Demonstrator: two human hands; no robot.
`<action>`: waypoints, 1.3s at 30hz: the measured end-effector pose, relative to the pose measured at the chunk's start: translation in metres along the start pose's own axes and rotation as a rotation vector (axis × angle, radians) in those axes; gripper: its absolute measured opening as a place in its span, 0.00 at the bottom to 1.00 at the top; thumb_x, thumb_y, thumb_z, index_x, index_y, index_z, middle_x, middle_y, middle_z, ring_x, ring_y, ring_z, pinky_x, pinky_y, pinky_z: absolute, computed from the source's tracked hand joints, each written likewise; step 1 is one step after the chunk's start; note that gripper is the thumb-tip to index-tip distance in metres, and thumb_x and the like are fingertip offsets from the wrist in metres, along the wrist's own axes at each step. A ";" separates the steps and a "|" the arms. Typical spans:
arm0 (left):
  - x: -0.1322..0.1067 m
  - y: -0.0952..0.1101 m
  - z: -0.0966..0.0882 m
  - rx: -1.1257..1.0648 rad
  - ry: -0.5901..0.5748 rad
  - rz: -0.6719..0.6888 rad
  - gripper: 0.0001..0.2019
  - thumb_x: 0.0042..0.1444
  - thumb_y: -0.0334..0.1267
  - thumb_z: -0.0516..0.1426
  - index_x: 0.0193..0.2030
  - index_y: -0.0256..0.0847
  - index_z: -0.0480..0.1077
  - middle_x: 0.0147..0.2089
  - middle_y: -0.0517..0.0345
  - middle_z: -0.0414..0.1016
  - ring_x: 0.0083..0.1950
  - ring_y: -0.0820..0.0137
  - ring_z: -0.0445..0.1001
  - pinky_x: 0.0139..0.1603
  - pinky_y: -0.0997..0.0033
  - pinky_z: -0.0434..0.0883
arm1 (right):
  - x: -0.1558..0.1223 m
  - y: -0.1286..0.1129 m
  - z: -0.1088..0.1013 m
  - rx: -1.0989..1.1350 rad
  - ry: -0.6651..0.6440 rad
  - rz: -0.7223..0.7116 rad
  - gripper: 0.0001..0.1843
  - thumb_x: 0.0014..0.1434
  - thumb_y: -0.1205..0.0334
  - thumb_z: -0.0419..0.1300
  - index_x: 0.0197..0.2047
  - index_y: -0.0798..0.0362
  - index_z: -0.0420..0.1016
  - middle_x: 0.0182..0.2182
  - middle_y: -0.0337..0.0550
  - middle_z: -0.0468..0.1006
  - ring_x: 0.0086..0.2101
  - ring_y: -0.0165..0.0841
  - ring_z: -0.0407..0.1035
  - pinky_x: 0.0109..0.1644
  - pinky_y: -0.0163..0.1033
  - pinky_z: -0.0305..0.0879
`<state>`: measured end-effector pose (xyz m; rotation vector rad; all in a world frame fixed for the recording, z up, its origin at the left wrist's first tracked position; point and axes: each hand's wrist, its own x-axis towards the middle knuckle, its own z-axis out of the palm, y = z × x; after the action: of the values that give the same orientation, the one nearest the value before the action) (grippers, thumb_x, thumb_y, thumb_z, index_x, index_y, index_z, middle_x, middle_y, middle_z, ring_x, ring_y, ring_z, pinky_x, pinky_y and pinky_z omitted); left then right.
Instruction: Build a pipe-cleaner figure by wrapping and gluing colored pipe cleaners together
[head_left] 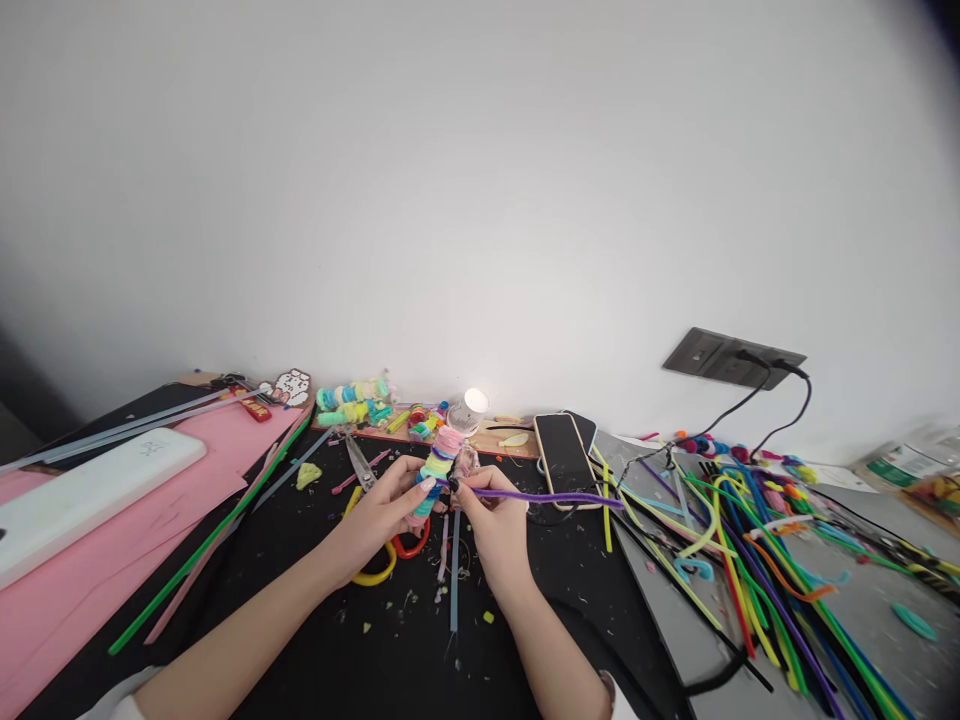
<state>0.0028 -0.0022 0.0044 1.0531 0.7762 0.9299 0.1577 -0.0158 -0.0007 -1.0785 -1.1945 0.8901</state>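
Note:
My left hand (pixel 396 505) is closed around a roll of wound pipe cleaners (pixel 438 470), banded in pink, yellow, blue and green and held tilted. Between the thumb and fingers of my right hand (pixel 491 520), pressed against the roll's side, is a purple pipe cleaner (pixel 559 496) whose free end sticks out to the right. A small dark bit shows where the two hands meet; I cannot make out what it is. Below my left hand lie scissors (pixel 373 577) with yellow and red handles, partly hidden by that hand.
Many loose pipe cleaners (pixel 772 560) spread over the grey surface at right. A phone (pixel 566 455) lies behind my right hand. At left, a white device (pixel 105 490) rests on pink sheets (pixel 217 450). More wound rolls (pixel 352 400) and a small lit lamp (pixel 472 403) stand by the wall.

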 end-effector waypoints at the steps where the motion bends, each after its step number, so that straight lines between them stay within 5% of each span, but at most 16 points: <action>1: 0.000 -0.001 0.000 -0.030 -0.007 0.004 0.15 0.53 0.48 0.60 0.43 0.43 0.64 0.47 0.54 0.71 0.42 0.64 0.74 0.32 0.71 0.64 | 0.000 0.000 0.000 0.020 -0.001 0.020 0.08 0.50 0.60 0.65 0.26 0.54 0.71 0.25 0.38 0.70 0.27 0.31 0.65 0.32 0.35 0.61; 13: -0.002 0.007 -0.001 -0.291 -0.087 -0.076 0.14 0.54 0.42 0.61 0.46 0.42 0.68 0.34 0.57 0.72 0.32 0.73 0.67 0.30 0.74 0.60 | 0.000 0.000 0.000 0.222 0.015 0.184 0.16 0.48 0.50 0.67 0.29 0.53 0.70 0.17 0.31 0.62 0.17 0.23 0.53 0.18 0.28 0.44; 29: -0.009 0.016 -0.002 -0.359 -0.202 -0.165 0.06 0.54 0.40 0.61 0.35 0.41 0.70 0.37 0.54 0.72 0.31 0.73 0.67 0.31 0.72 0.63 | 0.000 0.001 0.001 0.292 -0.062 0.231 0.15 0.49 0.52 0.67 0.28 0.53 0.69 0.19 0.33 0.68 0.17 0.23 0.55 0.18 0.29 0.43; 39: -0.005 0.007 -0.009 -0.423 -0.282 -0.180 0.10 0.55 0.39 0.60 0.44 0.41 0.72 0.39 0.51 0.73 0.31 0.72 0.69 0.27 0.73 0.63 | -0.001 -0.004 0.003 0.362 -0.103 0.251 0.15 0.47 0.52 0.68 0.26 0.53 0.69 0.16 0.31 0.63 0.17 0.22 0.49 0.17 0.28 0.43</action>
<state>-0.0089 -0.0020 0.0089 0.7083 0.4069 0.7297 0.1544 -0.0168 0.0028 -0.9053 -0.9441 1.3146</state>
